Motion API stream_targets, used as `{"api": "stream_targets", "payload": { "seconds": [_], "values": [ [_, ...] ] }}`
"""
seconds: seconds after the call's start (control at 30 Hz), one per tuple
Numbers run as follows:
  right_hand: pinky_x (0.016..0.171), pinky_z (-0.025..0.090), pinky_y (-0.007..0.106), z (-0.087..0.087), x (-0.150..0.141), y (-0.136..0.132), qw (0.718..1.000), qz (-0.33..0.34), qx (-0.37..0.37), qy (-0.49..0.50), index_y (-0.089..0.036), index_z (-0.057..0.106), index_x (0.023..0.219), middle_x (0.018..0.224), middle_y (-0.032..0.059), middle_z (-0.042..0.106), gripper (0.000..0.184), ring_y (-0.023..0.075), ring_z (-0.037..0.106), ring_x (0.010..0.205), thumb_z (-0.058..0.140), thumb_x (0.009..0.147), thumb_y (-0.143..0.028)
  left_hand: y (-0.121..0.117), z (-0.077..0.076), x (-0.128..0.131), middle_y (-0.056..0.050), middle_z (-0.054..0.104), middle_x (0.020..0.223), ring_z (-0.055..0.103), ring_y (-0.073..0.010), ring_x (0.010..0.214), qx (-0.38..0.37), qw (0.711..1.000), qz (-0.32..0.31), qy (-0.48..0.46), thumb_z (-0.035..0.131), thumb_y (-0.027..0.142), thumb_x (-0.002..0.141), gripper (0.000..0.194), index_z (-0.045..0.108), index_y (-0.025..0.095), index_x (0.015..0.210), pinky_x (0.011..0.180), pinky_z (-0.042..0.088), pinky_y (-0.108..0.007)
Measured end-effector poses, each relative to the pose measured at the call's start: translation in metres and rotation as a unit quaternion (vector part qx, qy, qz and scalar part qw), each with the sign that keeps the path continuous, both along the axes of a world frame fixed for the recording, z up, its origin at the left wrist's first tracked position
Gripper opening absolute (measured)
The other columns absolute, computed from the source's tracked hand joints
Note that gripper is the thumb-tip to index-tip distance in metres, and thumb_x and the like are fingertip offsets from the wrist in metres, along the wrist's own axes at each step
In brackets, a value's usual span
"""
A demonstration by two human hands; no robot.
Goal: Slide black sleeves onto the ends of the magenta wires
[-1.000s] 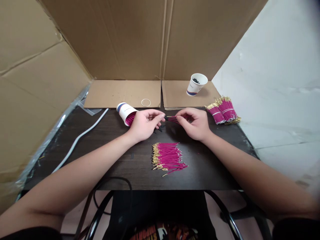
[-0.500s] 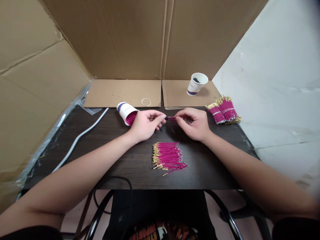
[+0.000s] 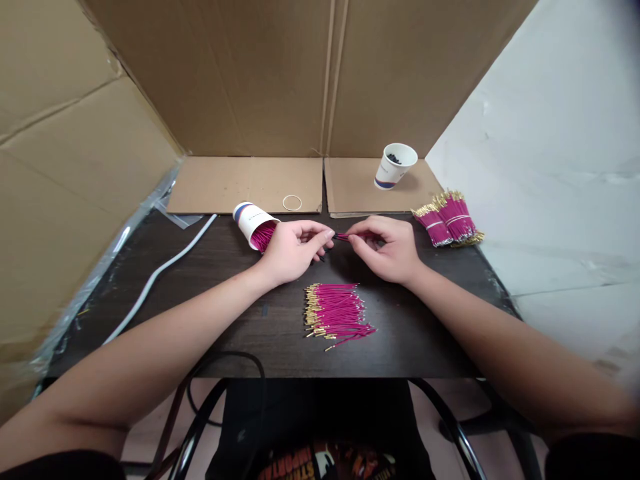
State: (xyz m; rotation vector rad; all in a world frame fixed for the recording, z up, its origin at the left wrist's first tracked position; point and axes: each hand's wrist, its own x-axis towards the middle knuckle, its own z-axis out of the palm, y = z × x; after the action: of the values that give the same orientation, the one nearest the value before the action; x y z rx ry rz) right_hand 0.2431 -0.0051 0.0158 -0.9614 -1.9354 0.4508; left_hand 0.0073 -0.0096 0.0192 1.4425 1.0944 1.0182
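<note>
My right hand (image 3: 387, 250) is closed in a pinch on a few thin magenta wires (image 3: 343, 237), held level above the table. At their left end, my left hand (image 3: 295, 250) pinches a small black sleeve (image 3: 335, 235) between thumb and forefinger. More small black pieces (image 3: 323, 258) show under its curled fingers. Nearer to me lies a row of magenta wires (image 3: 337, 310) with gold tips to the left and silvery ends to the right. Behind my left hand a paper cup (image 3: 246, 223) lies on its side, with magenta wires (image 3: 263, 235) inside.
A paper cup (image 3: 387, 175) holding small black pieces stands on cardboard at the back right. Banded bundles of magenta wires (image 3: 450, 223) lie at the right. A rubber band (image 3: 292, 203) rests on the cardboard (image 3: 225, 183). A white cable (image 3: 155, 277) crosses the left side.
Both hands have shifted very slightly; my fingertips are a little closer to the black sleeve and wire ends. The rest of the table looks the same.
</note>
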Motion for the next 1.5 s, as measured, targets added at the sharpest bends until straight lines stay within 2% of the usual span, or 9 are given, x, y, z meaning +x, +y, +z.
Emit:
{"api": "stream_targets", "payload": {
  "seconds": [0.27,0.53,0.67,0.83,1.03,1.23,1.37,1.5],
  "values": [
    [0.058,0.047,0.035,0.001,-0.001,-0.001,1.0,0.002,-0.007,0.001,-0.023,0.083,0.091,0.078,0.0038,0.078,0.017,0.0169,0.059,0.059,0.072,0.101,-0.031,0.002,-0.001,-0.001,-0.01,0.085,0.091,0.07,-0.0132,0.067,0.006,1.0,-0.006,-0.005,0.084,0.036,0.098,0.023,0.085,0.013,0.105,0.062,0.061,-0.025],
    [0.06,0.047,0.034,0.0,0.002,0.001,1.0,0.002,-0.02,0.013,-0.022,0.082,0.089,0.081,0.0045,0.08,0.017,0.0179,0.063,0.063,0.073,0.101,-0.03,0.011,0.006,-0.011,-0.01,0.084,0.089,0.071,-0.0141,0.068,0.024,0.999,0.028,0.025,0.085,0.032,0.095,0.02,0.086,0.014,0.104,0.063,0.061,-0.026],
    [0.06,0.047,0.033,-0.003,0.003,0.002,1.0,0.009,-0.017,0.006,-0.022,0.082,0.091,0.08,0.0036,0.079,0.016,0.0169,0.062,0.063,0.073,0.102,-0.028,0.013,0.01,-0.015,-0.01,0.084,0.089,0.072,-0.0156,0.071,0.035,0.999,-0.004,0.04,0.088,0.037,0.093,0.027,0.086,0.014,0.107,0.068,0.063,-0.029],
    [0.059,0.046,0.032,-0.007,0.002,0.003,1.0,0.028,0.0,0.001,-0.02,0.084,0.095,0.081,0.0037,0.079,0.015,0.0156,0.06,0.061,0.073,0.102,-0.027,0.012,0.014,-0.019,-0.01,0.087,0.098,0.077,-0.0199,0.081,0.042,0.992,-0.074,0.093,0.091,0.044,0.091,0.03,0.089,0.019,0.108,0.077,0.065,-0.034],
    [0.06,0.046,0.032,-0.007,0.004,0.004,1.0,0.03,-0.004,0.001,-0.02,0.083,0.092,0.082,0.004,0.08,0.015,0.0158,0.061,0.063,0.072,0.102,-0.026,0.016,0.021,-0.026,-0.007,0.085,0.089,0.075,-0.0191,0.076,0.065,0.982,-0.053,0.171,0.084,0.037,0.093,0.018,0.088,0.02,0.099,0.072,0.061,-0.033],
    [0.059,0.046,0.031,-0.008,0.004,0.005,1.0,0.018,-0.016,-0.001,-0.02,0.082,0.089,0.078,0.0033,0.078,0.016,0.0155,0.06,0.061,0.072,0.1,-0.026,0.015,0.03,-0.032,-0.005,0.081,0.08,0.069,-0.0179,0.068,0.105,0.947,-0.068,0.296,0.082,0.028,0.091,0.009,0.088,0.021,0.091,0.064,0.052,-0.032],
    [0.059,0.046,0.031,-0.008,0.004,0.004,1.0,0.021,-0.019,-0.004,-0.02,0.082,0.09,0.078,0.0035,0.078,0.016,0.0154,0.059,0.06,0.072,0.1,-0.027,0.014,0.03,-0.032,-0.003,0.079,0.078,0.067,-0.0174,0.064,0.107,0.933,-0.063,0.337,0.084,0.028,0.089,0.013,0.088,0.022,0.1,0.065,0.052,-0.033],
    [0.059,0.046,0.031,-0.007,0.004,0.004,1.0,0.022,-0.017,-0.007,-0.02,0.082,0.09,0.078,0.0035,0.078,0.016,0.0154,0.06,0.061,0.072,0.1,-0.027,0.013,0.031,-0.032,-0.001,0.072,0.068,0.059,-0.0159,0.056,0.094,0.942,-0.054,0.318,0.074,0.026,0.094,0.02,0.087,0.022,0.109,0.058,0.044,-0.031]
  ]
}}
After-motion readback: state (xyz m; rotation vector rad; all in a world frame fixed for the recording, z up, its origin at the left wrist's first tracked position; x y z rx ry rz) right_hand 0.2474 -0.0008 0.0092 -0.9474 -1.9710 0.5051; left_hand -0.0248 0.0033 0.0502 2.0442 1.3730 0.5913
